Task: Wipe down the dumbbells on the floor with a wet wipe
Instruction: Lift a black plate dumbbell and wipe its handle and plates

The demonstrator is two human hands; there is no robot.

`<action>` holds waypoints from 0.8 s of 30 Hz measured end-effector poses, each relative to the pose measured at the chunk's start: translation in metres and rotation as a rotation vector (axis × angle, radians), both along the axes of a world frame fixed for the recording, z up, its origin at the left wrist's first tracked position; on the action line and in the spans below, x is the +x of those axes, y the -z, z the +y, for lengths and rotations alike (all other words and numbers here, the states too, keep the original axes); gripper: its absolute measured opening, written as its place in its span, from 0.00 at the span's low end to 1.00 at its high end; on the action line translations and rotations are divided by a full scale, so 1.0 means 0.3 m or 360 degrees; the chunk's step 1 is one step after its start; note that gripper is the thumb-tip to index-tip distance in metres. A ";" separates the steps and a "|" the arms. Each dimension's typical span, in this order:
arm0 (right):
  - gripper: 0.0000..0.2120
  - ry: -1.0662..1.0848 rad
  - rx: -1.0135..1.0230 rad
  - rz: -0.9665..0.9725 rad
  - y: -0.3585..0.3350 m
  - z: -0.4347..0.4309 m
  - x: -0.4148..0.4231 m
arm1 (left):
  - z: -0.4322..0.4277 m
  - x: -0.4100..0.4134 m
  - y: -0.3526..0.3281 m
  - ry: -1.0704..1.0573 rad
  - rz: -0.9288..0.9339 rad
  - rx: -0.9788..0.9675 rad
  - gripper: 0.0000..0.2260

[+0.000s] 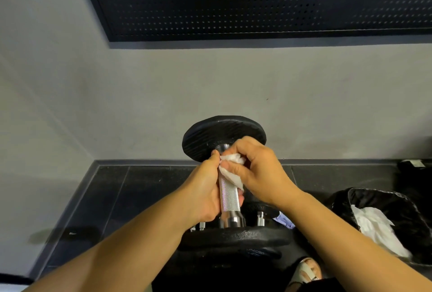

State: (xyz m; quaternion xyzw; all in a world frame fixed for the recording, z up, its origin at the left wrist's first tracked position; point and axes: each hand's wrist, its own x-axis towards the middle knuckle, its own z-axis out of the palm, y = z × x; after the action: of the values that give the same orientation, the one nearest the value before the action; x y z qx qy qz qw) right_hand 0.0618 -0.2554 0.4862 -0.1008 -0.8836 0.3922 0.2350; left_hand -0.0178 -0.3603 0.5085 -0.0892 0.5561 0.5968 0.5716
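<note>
The dumbbell stands on end, its lower plate seemingly resting on other plates. The left hand curls round its handle. The right hand, fingers curled, clutches a wipe against the handle's top. Right of the dumbbell, a bag holds white wipes.

The dumbbell has a silver knurled handle and round black plates. It stands nearly on end over the dark floor, close to its wall edge. The white wet wipe is crumpled round the handle's upper end, just beside the far plate.
</note>
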 end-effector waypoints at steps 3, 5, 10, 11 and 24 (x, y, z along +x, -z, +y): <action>0.09 0.0181 0.0110 0.0093 0.014 -0.001 -0.007 | -0.004 -0.004 0.000 0.0073 0.0034 0.0005 0.29; 0.04 0.0328 -0.0191 0.0240 0.012 0.004 0.019 | -0.009 -0.007 -0.006 0.0103 0.0047 0.0017 0.30; 0.07 0.0806 -0.0669 0.0197 0.049 0.080 0.073 | -0.023 -0.018 -0.005 0.0153 0.0071 0.0054 0.31; 0.06 0.0789 -0.0805 0.0147 0.055 0.085 0.071 | -0.024 -0.018 -0.005 0.0154 0.0056 0.0072 0.31; 0.15 0.0856 -0.0068 -0.0129 -0.153 0.059 -0.010 | 0.003 0.005 -0.029 0.0168 0.0218 0.0023 0.27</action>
State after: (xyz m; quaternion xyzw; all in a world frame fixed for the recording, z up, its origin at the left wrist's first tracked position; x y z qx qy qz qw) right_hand 0.0589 -0.2378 0.5321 -0.3525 -0.8252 0.3300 0.2930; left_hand -0.0164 -0.3595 0.5170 -0.0144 0.5934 0.5745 0.5636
